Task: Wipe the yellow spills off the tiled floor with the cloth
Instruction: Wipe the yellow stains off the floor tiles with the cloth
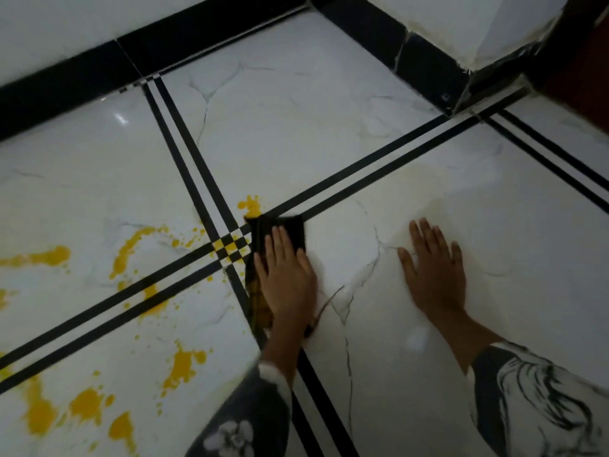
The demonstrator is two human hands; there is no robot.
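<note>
The left hand (286,278) lies palm-down on the dark cloth (283,227). Its fingers (280,239) are straight and close together, pressing the cloth flat on the tiled floor (296,143) rather than curling round it. The cloth shows beyond the fingertips at 12 o'clock and along the hand's 9 o'clock edge, where it looks stained yellow.

At 3 o'clock from that hand, well apart, the right hand (435,272) rests flat on bare tile, fingers straight and slightly spread, holding nothing. Both wrists end in dark patterned sleeves (244,420).

The cloth sits just beside the checkered crossing (230,247) of the double black stripes (184,153). One blob of the yellow spills (251,206) touches its far corner at 11 o'clock. The rest spread from 7 to 10 o'clock of the cloth.

The tiles are glossy white with grey veining. Those at 1 o'clock may carry a faint yellowish film, though the dim light leaves that unsure. A black skirting (197,31) runs under a white wall (66,24) at 12 o'clock.
</note>
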